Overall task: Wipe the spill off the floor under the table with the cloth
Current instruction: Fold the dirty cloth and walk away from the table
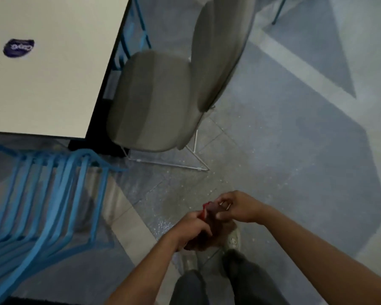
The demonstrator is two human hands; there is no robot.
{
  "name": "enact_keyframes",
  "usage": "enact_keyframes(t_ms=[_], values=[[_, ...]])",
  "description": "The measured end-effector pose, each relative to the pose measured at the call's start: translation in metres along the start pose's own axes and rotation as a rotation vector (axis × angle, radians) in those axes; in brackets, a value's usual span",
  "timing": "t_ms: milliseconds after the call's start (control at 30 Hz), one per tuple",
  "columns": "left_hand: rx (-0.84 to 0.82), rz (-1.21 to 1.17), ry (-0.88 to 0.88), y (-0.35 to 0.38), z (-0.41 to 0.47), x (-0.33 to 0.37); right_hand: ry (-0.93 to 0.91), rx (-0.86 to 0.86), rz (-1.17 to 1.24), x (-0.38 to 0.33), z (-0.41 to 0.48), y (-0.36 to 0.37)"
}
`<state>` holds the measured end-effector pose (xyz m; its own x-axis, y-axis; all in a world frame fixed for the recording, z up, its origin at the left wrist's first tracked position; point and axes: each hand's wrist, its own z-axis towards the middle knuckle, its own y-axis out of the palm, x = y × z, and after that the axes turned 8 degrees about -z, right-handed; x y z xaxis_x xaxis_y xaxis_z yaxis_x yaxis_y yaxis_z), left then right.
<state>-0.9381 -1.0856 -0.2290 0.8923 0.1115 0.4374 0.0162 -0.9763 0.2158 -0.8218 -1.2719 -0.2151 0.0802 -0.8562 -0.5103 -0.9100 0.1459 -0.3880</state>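
I stand over a speckled grey floor point(262, 172) beside a white table point(53, 84) at the upper left. A dark brownish cloth with a red edge point(209, 230) hangs bunched between my hands in front of my legs. My left hand point(191, 227) grips its lower part. My right hand point(235, 206) pinches its top end with curled fingers. A damp, glistening patch of floor point(163, 208) lies left of my hands, toward the table. The floor under the table is hidden by the tabletop.
A grey padded chair point(163, 95) on a thin white wire frame stands against the table's right side. A blue metal chair point(42, 194) stands at the lower left. A dark blue packet point(18, 47) lies on the tabletop. My shoes point(232, 238) are under my hands.
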Motion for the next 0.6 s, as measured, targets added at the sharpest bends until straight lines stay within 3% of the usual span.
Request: enact_keyframes(t_ms=[133, 333, 600], values=[[-0.029, 0.090, 0.087, 0.006, -0.027, 0.036, 0.031, 0.116, 0.031, -0.008, -0.045, -0.020], [0.057, 0.147, 0.259, 0.016, -0.052, 0.082, 0.091, 0.277, 0.136, -0.009, -0.093, -0.036], [0.163, 0.249, 0.388, 0.056, -0.051, 0.149, 0.049, 0.357, 0.249, 0.009, -0.121, -0.101]])
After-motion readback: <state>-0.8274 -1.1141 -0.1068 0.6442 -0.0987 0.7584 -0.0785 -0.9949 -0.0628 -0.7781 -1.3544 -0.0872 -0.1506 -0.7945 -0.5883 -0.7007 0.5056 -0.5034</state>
